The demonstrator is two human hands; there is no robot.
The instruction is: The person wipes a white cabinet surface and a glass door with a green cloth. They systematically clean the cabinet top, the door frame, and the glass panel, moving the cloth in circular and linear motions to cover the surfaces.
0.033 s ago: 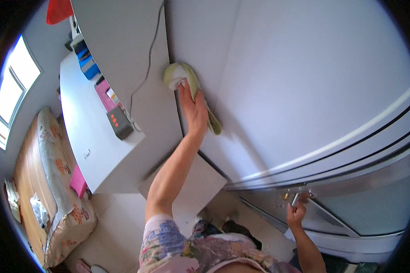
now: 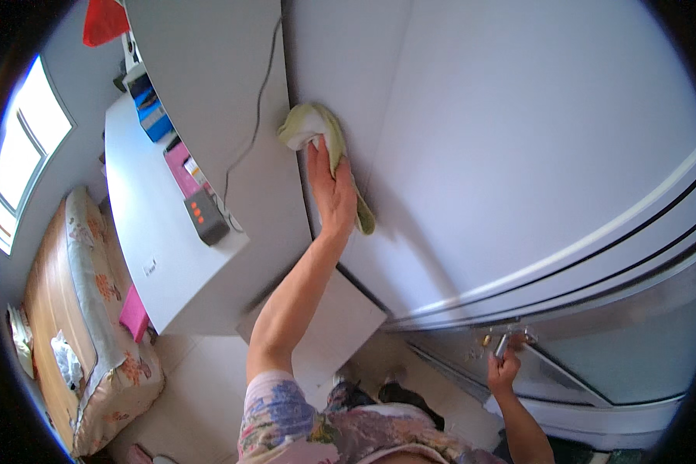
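A pale green and white cloth (image 2: 317, 127) is pressed against the white door (image 2: 503, 155), close to its left edge. My left hand (image 2: 332, 193) lies over it with fingers stretched along the cloth, whose tail hangs down beside the wrist. At the lower right, my right hand (image 2: 504, 367) is wrapped round a metal door handle (image 2: 502, 345). Keys or a lock fitting (image 2: 486, 340) appear beside the handle, too small to make out.
A white cabinet (image 2: 209, 77) stands left of the door, with a cable (image 2: 257, 116) down its side. Its counter (image 2: 143, 224) bears a dark box with orange lights (image 2: 206, 216) and boxes. Further left are a floral-covered bed (image 2: 120, 356) and a window (image 2: 25, 147). My feet are below.
The whole view has shifted very slightly. My left hand sits a touch lower on the cloth; my right hand stays on the handle.
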